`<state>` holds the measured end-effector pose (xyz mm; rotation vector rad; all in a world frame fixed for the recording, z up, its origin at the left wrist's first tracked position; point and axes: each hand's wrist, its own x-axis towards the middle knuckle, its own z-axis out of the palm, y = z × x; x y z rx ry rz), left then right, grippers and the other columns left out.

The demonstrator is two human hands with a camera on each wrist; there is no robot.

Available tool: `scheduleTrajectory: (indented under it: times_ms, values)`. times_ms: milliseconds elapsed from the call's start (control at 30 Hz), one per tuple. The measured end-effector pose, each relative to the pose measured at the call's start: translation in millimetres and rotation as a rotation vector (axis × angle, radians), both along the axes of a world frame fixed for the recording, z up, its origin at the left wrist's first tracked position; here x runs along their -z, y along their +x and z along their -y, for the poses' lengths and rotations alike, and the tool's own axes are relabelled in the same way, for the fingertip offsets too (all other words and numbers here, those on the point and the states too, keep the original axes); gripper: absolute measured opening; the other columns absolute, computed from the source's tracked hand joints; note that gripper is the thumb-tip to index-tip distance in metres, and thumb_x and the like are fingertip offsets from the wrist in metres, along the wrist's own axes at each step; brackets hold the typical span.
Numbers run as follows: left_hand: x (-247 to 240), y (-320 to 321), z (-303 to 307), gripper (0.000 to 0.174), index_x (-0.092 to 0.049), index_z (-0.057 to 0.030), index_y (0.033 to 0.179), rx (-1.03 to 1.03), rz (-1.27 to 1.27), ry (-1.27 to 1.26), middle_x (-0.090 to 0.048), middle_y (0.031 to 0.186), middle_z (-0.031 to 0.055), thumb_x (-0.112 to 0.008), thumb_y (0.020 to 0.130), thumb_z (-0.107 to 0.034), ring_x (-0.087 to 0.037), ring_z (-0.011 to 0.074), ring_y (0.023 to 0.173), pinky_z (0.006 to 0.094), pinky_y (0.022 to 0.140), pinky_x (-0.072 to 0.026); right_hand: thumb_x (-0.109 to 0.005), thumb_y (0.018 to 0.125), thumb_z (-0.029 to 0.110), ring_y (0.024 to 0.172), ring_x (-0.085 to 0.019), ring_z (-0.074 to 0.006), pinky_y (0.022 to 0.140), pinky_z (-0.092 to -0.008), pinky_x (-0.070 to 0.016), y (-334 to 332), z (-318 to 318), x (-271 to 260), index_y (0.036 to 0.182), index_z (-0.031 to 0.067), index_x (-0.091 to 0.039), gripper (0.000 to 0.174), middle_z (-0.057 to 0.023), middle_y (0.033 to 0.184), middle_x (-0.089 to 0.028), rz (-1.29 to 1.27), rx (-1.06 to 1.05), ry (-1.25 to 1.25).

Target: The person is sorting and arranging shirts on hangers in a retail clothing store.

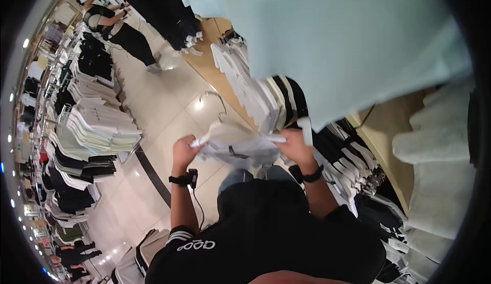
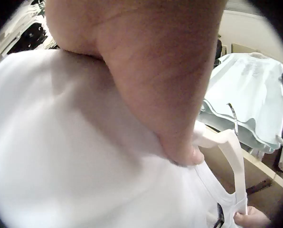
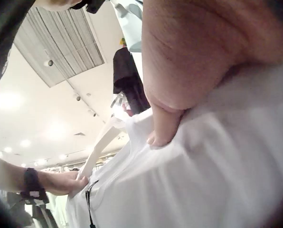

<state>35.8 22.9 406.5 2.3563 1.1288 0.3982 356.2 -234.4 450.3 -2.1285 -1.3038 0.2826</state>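
A white shirt [image 1: 236,153] hangs on a white hanger [image 2: 238,166] in front of the person's waist, its metal hook [image 1: 222,102] pointing away. At one shoulder the left hand [image 1: 185,152] grips cloth and hanger together, the thumb lying over the fabric in the left wrist view. The right hand [image 1: 298,145] pinches the opposite shoulder, its thumb pressed on the cloth in the right wrist view. Between the hands, a thin black strip [image 3: 88,204] dangles at the neckline. Most fingers of both hands are hidden behind the shirt.
A large pale blue garment [image 1: 353,43] hangs close at upper right. Beside the right arm, striped and white clothes [image 1: 250,87] fill a rail along a wooden display [image 1: 209,51]. Long garment racks [image 1: 97,115] line the left across the tiled floor [image 1: 153,105]. Another person [image 1: 115,30] stands at upper left.
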Motion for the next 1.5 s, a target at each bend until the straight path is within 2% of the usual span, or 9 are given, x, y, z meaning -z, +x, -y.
scheduleTrajectory:
  times_ms: [133, 533, 667, 767, 800, 933, 1067, 1133, 1500]
  values:
    - [-24, 46, -63, 0.054, -0.066, -0.0047, 0.073, -0.098, 0.06, 0.118, -0.064, 0.069, 0.0113, -0.093, 0.071, -0.051, -0.065, 0.0349, 0.066, 0.0436, 0.059, -0.048, -0.084, 0.087, 0.042, 0.068, -0.068, -0.0391, 0.059, -0.044, -0.0493, 12, -60, -28, 0.079, 0.0047, -0.072, 0.04, -0.0167, 0.071, -0.067, -0.087, 0.093, -0.037]
    - [33, 169, -263, 0.051, -0.069, -0.0014, 0.078, 0.456, 0.125, -0.165, -0.068, 0.07, 0.0131, -0.097, 0.069, -0.044, -0.064, 0.0315, 0.062, 0.0393, 0.061, -0.0499, -0.086, 0.081, 0.051, 0.064, -0.063, -0.0411, 0.057, -0.0467, -0.0489, -46, -143, -2, 0.067, 0.0032, -0.063, 0.055, -0.0179, 0.064, -0.062, 0.029, 0.585, -0.063]
    - [54, 201, -290, 0.051, -0.07, -0.0009, 0.086, 0.569, 0.054, -0.201, -0.072, 0.086, 0.0142, -0.097, 0.07, -0.041, -0.068, 0.0318, 0.077, 0.0404, 0.07, -0.0517, -0.087, 0.08, 0.05, 0.076, -0.072, -0.0389, 0.066, -0.048, -0.0571, -75, -157, 12, 0.084, 0.0049, -0.076, 0.047, -0.0171, 0.077, -0.072, 0.047, 0.772, -0.164]
    - [55, 199, -285, 0.051, -0.069, -0.0017, 0.1, 0.548, 0.296, -0.032, -0.072, 0.107, 0.0161, -0.096, 0.074, -0.037, -0.066, 0.0345, 0.1, 0.0449, 0.086, -0.0509, -0.094, 0.075, 0.033, 0.11, -0.067, -0.0389, 0.09, -0.0472, -0.0562, -94, -154, 14, 0.116, 0.0017, -0.069, 0.057, -0.0185, 0.117, -0.071, 0.04, 0.906, 0.08]
    - [52, 204, -280, 0.051, -0.069, -0.002, 0.105, 0.532, 0.44, 0.059, -0.071, 0.115, 0.0168, -0.095, 0.076, -0.035, -0.065, 0.0357, 0.108, 0.0468, 0.091, -0.05, -0.094, 0.076, 0.03, 0.123, -0.06, -0.0415, 0.101, -0.0479, -0.0519, -99, -150, 7, 0.132, 0.0038, -0.061, 0.07, -0.0185, 0.13, -0.064, 0.119, 0.912, 0.048]
    - [32, 190, -244, 0.044, -0.066, -0.0017, 0.119, 0.47, 0.624, 0.209, -0.067, 0.127, 0.0179, -0.087, 0.087, -0.024, -0.057, 0.0405, 0.125, 0.0504, 0.111, -0.0433, -0.088, 0.084, 0.034, 0.126, -0.06, -0.0427, 0.106, -0.0494, -0.0495, -142, -116, 12, 0.131, 0.0021, -0.063, 0.063, -0.0208, 0.133, -0.065, 0.093, 0.991, 0.037]
    - [87, 173, -220, 0.021, -0.069, 0.0, 0.107, 0.846, 0.338, -0.497, -0.073, 0.098, 0.0107, -0.077, 0.098, -0.017, -0.069, 0.0223, 0.091, 0.0367, 0.085, -0.0549, -0.081, 0.091, 0.044, 0.122, -0.064, -0.0411, 0.104, -0.0479, -0.0514, -215, -37, 20, 0.13, 0.0024, -0.066, 0.059, -0.0206, 0.13, -0.069, -0.132, 0.977, -0.037]
    - [87, 163, -187, 0.016, -0.07, -0.0012, 0.099, 0.968, 0.184, -0.511, -0.07, 0.082, 0.0053, -0.074, 0.101, -0.017, -0.063, 0.0134, 0.074, 0.0295, 0.07, -0.0523, -0.076, 0.094, 0.052, 0.116, -0.068, -0.0391, 0.1, -0.0462, -0.0542, -264, 2, 24, 0.131, 0.0042, -0.067, 0.061, -0.0185, 0.126, -0.073, -0.21, 0.987, -0.109]
    - [25, 108, 133, 0.03, -0.071, 0.0023, 0.108, 1.904, -0.328, -0.417, -0.075, 0.094, 0.0113, -0.077, 0.098, -0.025, -0.07, 0.0195, 0.087, 0.0329, 0.081, -0.0561, -0.077, 0.096, 0.047, 0.11, -0.072, -0.0361, 0.094, -0.043, -0.0574, -562, 159, 49, 0.127, 0.0017, -0.07, 0.055, -0.0203, 0.118, -0.075, -0.482, 1.647, 0.068]
